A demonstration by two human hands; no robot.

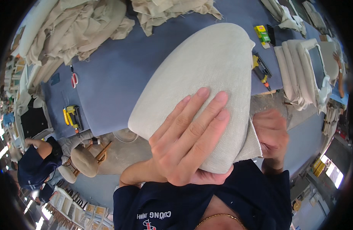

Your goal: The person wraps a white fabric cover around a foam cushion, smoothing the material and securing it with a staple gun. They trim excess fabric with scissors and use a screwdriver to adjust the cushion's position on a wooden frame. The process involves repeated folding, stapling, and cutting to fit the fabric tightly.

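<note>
A padded seat cushion [207,61] covered in pale beige woven fabric is tilted up in front of my chest. Over its top face lie the outstretched fingers of my left hand [188,142], while the thumb hooks under the near edge, so the cushion is held between them. My right hand [270,132] is a closed fist at the cushion's right side, gripping a loose flap of the cover fabric [252,147]. The right fingertips are partly hidden and slightly blurred. The cushion's underside is out of sight.
On the blue-covered table [111,88] lie two yellow-black staple guns [72,117] [262,72], red-handled scissors [74,78] and a yellow-green box [262,35]. Beige fabric [77,30] is heaped at the back left. Padded pieces [295,73] stand at right. A person [38,161] works at left.
</note>
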